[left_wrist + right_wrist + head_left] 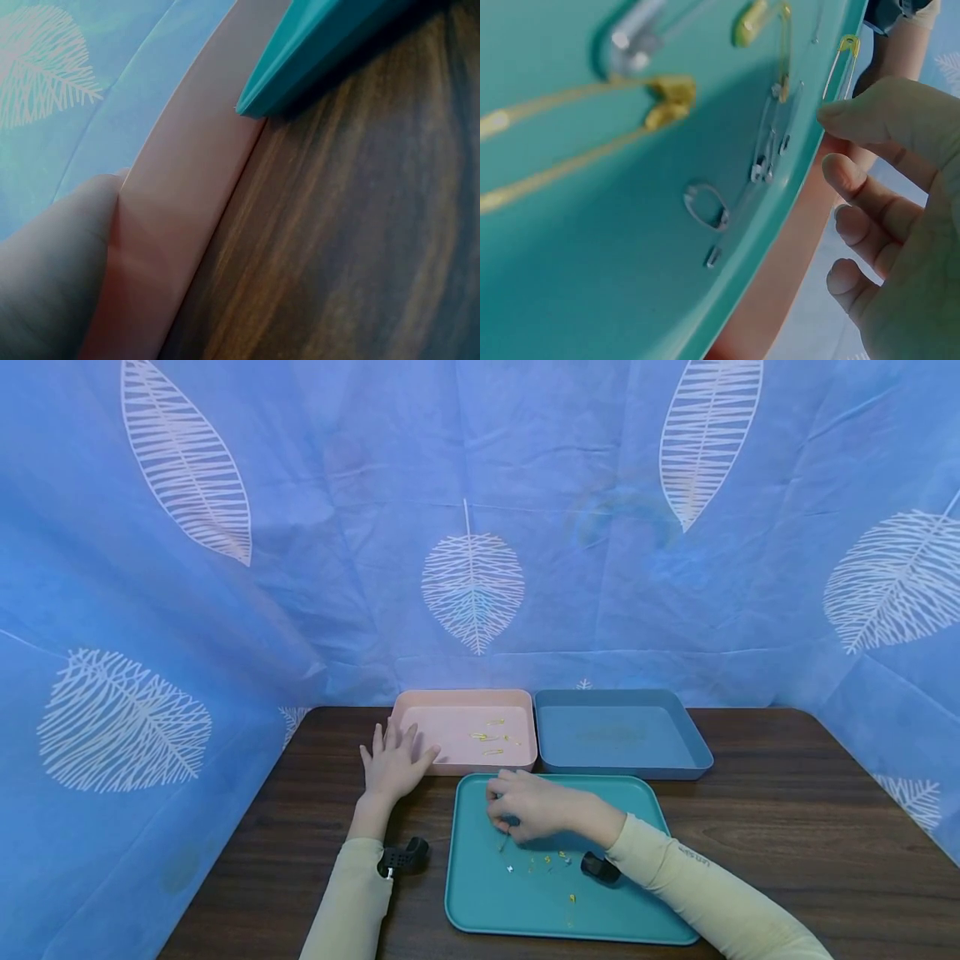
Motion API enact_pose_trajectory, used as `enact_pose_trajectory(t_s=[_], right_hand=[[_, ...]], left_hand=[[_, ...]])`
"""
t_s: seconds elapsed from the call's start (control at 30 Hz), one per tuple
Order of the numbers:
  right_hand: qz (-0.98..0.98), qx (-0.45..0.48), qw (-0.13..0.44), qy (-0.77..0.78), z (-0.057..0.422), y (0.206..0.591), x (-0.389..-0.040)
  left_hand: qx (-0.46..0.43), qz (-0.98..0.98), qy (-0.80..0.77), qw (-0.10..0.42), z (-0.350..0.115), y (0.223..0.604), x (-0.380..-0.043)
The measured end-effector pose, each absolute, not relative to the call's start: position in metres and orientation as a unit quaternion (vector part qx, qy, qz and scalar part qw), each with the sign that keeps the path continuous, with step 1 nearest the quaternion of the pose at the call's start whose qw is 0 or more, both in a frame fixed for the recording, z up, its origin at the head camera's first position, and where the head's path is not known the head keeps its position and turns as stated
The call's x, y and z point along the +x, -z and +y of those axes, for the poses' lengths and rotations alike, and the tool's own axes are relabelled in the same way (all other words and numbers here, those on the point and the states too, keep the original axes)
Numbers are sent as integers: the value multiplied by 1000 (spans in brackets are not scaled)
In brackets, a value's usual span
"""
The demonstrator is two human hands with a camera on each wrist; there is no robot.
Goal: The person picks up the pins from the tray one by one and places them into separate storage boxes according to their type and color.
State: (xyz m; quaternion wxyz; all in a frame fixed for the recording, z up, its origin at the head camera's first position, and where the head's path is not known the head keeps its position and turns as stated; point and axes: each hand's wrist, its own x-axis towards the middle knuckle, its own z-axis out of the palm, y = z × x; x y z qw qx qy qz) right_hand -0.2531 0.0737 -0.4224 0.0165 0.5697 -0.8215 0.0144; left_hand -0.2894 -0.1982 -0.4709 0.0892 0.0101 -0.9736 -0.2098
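Observation:
My left hand [392, 768] has its fingers spread over the left front corner of a pink tray [450, 770]. In the left wrist view its thumb [64, 240] touches the tray's side near the rim. Over the back left part of a teal tray [487, 906], my right hand [536, 806] pinches a gold safety pin [847, 46] between thumb and index finger. On the teal tray lie more gold safety pins [671, 97] and several silver safety pins [760, 166], among them a small rounded silver one [720, 219].
Inside the pink tray lie several gold safety pins [492, 752]. A blue tray [626, 764] stands beside it at the right, behind the teal tray. All stand on a dark wooden table [765, 810]. A blue leaf-patterned cloth [555, 593] hangs behind.

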Motion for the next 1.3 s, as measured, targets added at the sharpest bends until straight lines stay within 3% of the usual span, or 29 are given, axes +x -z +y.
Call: enact_pose_trajectory(t_s=[0.17,0.5,1.3], right_hand=[[-819,572,38,-23,74,420,-257],[-843,535,12,-56,69,409,-269],[-851,511,72,-101,48,405,-317]], left_hand=[[11,-974,207,89,-199,474,-289],[9,-974,207,94,-199,474,-288],[12,-975,204,87,-199,472,-291]])
